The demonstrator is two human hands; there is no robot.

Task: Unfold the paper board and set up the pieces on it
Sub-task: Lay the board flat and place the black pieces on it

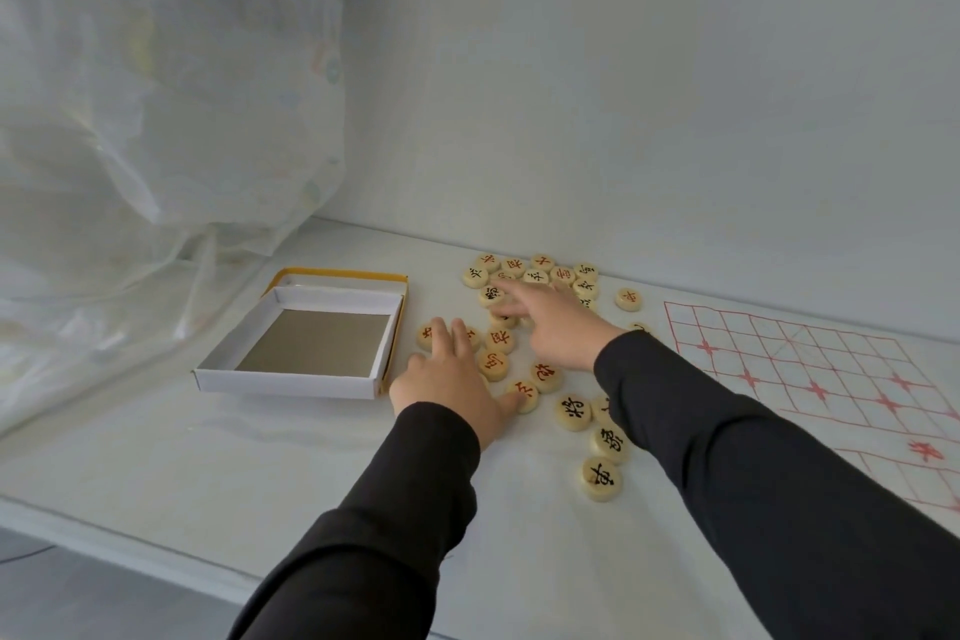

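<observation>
Several round wooden pieces point(573, 412) with red or black characters lie scattered on the white surface between the box and the board. The paper board point(810, 369), white with a red grid, lies unfolded and flat at the right. My left hand point(448, 372) rests flat with straight fingers over pieces at the left of the pile, its thumb touching a red-marked piece point(525, 395). My right hand point(556, 322) reaches across the pile, index finger stretched toward the far pieces point(511, 270), covering some of them.
An open white box tray point(291, 379) sits on its yellow-edged lid point(343, 273) left of the pieces. Sheer plastic sheeting point(156, 120) hangs at the far left. A wall closes the back. The surface's front edge point(156, 551) runs at the lower left.
</observation>
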